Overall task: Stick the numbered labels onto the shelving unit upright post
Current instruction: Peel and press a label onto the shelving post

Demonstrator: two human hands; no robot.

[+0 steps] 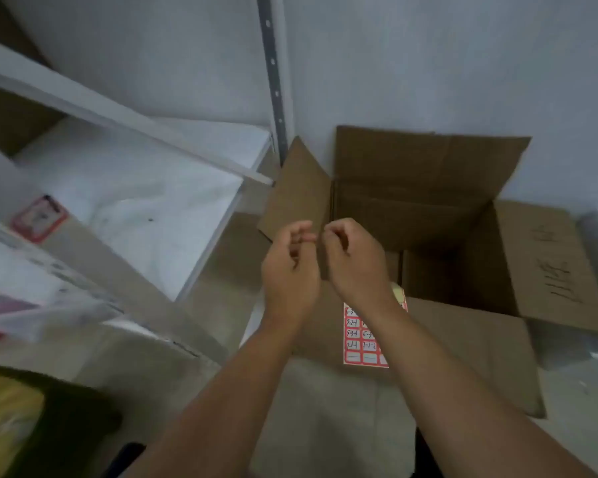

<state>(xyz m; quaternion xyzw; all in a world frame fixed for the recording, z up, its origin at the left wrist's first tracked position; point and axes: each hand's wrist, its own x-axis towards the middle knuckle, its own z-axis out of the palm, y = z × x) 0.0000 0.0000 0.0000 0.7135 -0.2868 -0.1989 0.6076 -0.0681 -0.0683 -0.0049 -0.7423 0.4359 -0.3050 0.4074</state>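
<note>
A sheet of red-bordered numbered labels (361,336) lies on the near flap of an open cardboard box (428,215), partly hidden by my right forearm. My left hand (290,267) and my right hand (354,260) are raised side by side above the box's left flap, fingertips curled and nearly meeting. Whether a label sits between the fingertips is too blurred to tell. The grey perforated upright post (275,74) rises at the back against the wall. One red-bordered label (38,219) is stuck on the nearer post at the left.
White shelf boards (135,194) and a shelf beam (118,115) fill the left side. A yellow and dark object (21,419) sits at the lower left. A white wall stands behind the box, and grey floor shows below it.
</note>
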